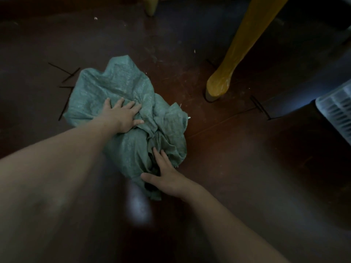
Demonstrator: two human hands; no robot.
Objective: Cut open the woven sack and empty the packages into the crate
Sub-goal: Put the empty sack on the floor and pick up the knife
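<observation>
A crumpled green woven sack [121, 92] lies on the dark brown floor in the middle of the view. My left hand [123, 115] presses flat on the sack's upper part, fingers spread and straight. My right hand [165, 175] rests on the sack's near end, fingers straight and reaching into a dark fold of the fabric. No packages show. A pale slatted plastic crate [336, 112] stands at the right edge, partly cut off.
A yellow wooden furniture leg [228, 73] stands right of the sack, and another leg [150, 5] shows at the top. Thin black strips [66, 92] lie on the floor left of the sack, more [260, 108] near the crate.
</observation>
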